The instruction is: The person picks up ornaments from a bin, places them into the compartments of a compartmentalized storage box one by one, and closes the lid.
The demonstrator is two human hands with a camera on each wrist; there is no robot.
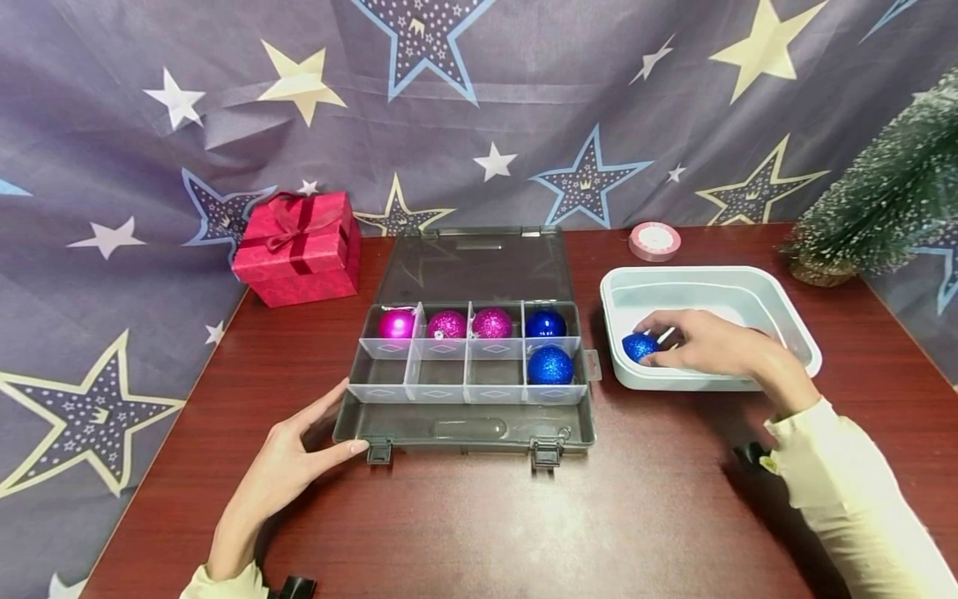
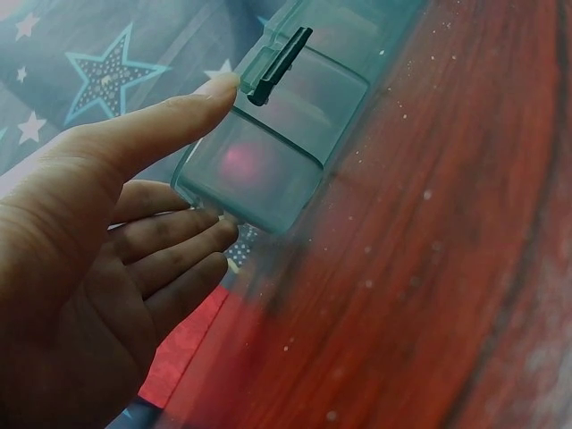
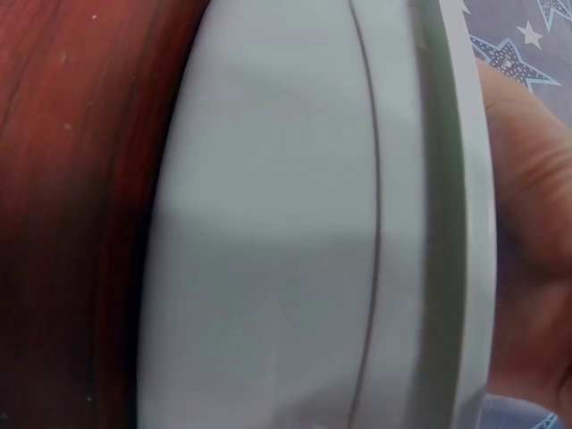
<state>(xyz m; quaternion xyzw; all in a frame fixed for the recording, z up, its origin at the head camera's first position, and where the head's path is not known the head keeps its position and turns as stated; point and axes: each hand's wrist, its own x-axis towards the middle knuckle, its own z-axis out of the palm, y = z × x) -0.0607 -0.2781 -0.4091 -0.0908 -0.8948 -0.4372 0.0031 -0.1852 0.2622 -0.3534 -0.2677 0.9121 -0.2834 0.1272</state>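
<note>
A clear divided organizer box [image 1: 437,393] lies with its smoky lid [image 1: 479,270] folded back. Its back row holds a shiny pink bauble [image 1: 397,324], two glittery magenta baubles [image 1: 446,325] and a shiny blue bauble [image 1: 545,324]. One glittery blue bauble [image 1: 550,366] sits in the front right compartment. My left hand [image 1: 288,462] touches the box's left front corner, thumb by a latch [image 2: 281,67], fingers fairly straight. Inside the white basin [image 1: 681,380], my right hand [image 1: 707,341] pinches another glittery blue bauble [image 1: 639,346] between thumb and fingers. The basin wall [image 3: 268,214] hides most of that hand in the right wrist view.
A red gift box [image 1: 299,254] stands at the back left. Behind the basin lies a roll of pink ribbon [image 1: 654,241]. A small frosted tree [image 1: 883,191] rises at the back right. Starry cloth [image 1: 524,100] hangs behind the wooden table [image 1: 479,524].
</note>
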